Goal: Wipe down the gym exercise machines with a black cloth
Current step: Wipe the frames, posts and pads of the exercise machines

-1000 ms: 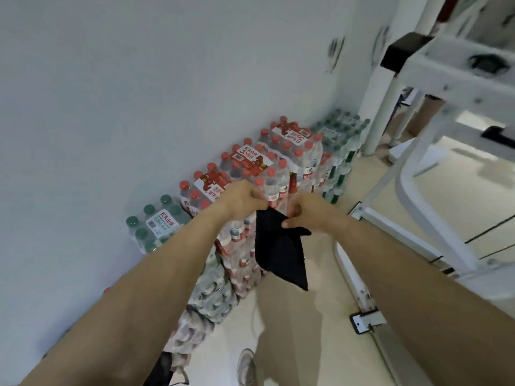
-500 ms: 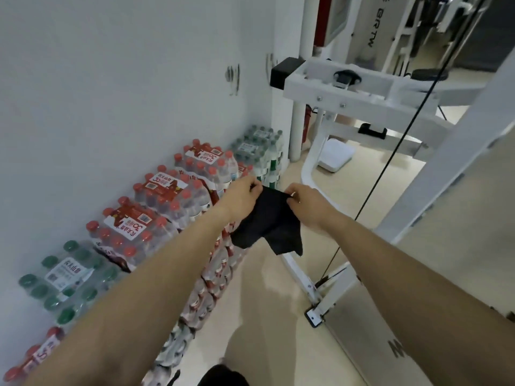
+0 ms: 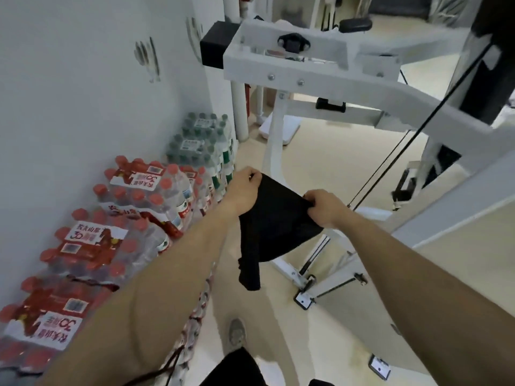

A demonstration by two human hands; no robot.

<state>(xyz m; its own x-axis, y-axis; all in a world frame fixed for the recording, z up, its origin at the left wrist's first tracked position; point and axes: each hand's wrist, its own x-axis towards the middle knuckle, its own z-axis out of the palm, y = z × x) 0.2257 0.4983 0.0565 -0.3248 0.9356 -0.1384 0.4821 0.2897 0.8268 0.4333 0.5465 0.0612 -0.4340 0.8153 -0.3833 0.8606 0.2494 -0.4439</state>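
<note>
Both arms reach forward from the bottom of the frame and meet at centre, where the black cloth [image 3: 274,218] is stretched between them in mid-air. The left hand [image 3: 245,189] is closed on the cloth's upper left edge, fingers curled over it. The right hand [image 3: 324,206] is clamped on the upper right edge, knuckles up. Between the two grips the cloth sags in a shallow curve, and a narrow tail of it hangs down below the left hand, ending over the pale floor [image 3: 328,162]. The cloth touches nothing but the hands.

Behind and above the hands stands a white exercise machine [image 3: 289,65]. Its boxy horizontal arm fills the upper centre of the frame, with a black end cap [image 3: 213,50] at its left end and a black knob [image 3: 292,44] on top. A thin black cable [image 3: 412,137] runs diagonally from the upper right down toward the right hand. The machine's white base rails lie on the floor in the lower centre, just below the cloth.

Along the white wall [image 3: 83,65] on the left of the frame, shrink-wrapped packs of water bottles are stacked: red-capped packs [image 3: 145,190] in the lower left and middle left, green-capped packs [image 3: 203,143] farther back near the upper centre. A shoe [image 3: 236,334] shows at the bottom centre.
</note>
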